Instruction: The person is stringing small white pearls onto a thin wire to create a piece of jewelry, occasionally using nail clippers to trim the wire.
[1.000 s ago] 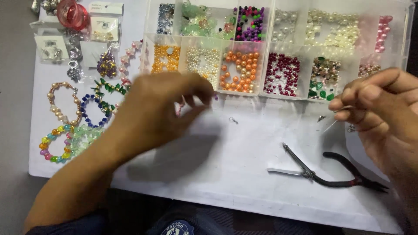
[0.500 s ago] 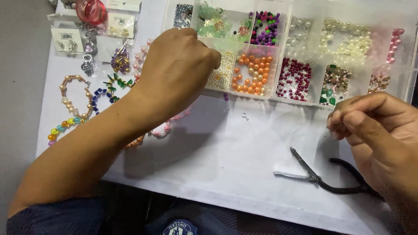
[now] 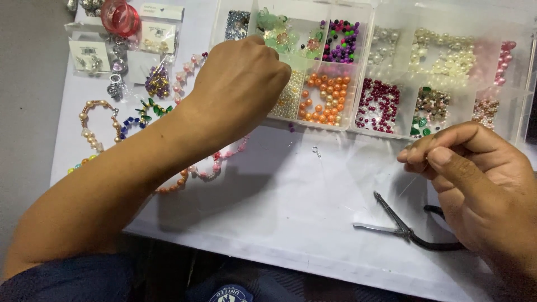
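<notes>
My left hand (image 3: pixel 240 84) reaches over a clear compartment box (image 3: pixel 391 12) of beads. Its fingers are bunched and point down at the cell of small pale beads (image 3: pixel 286 102), beside the orange beads (image 3: pixel 327 98). The fingertips are hidden behind the hand. My right hand (image 3: pixel 475 179) hovers at the right above the white sheet (image 3: pixel 279 212), thumb and forefinger pinched on a thin clear thread (image 3: pixel 404 187) that trails down to the left. A strand of pink and orange beads (image 3: pixel 207 168) lies under my left wrist.
Black-handled pliers (image 3: pixel 403 228) lie on the sheet below my right hand. A small metal ring (image 3: pixel 316 150) sits near the box. Finished bracelets (image 3: pixel 95 126), small packets (image 3: pixel 89 56) and a red spool (image 3: pixel 119 15) crowd the left side. The sheet's near edge runs along the bottom.
My left hand has moved away from the thread, up and right into the bead box. My right hand has drifted slightly lower, still pinched.
</notes>
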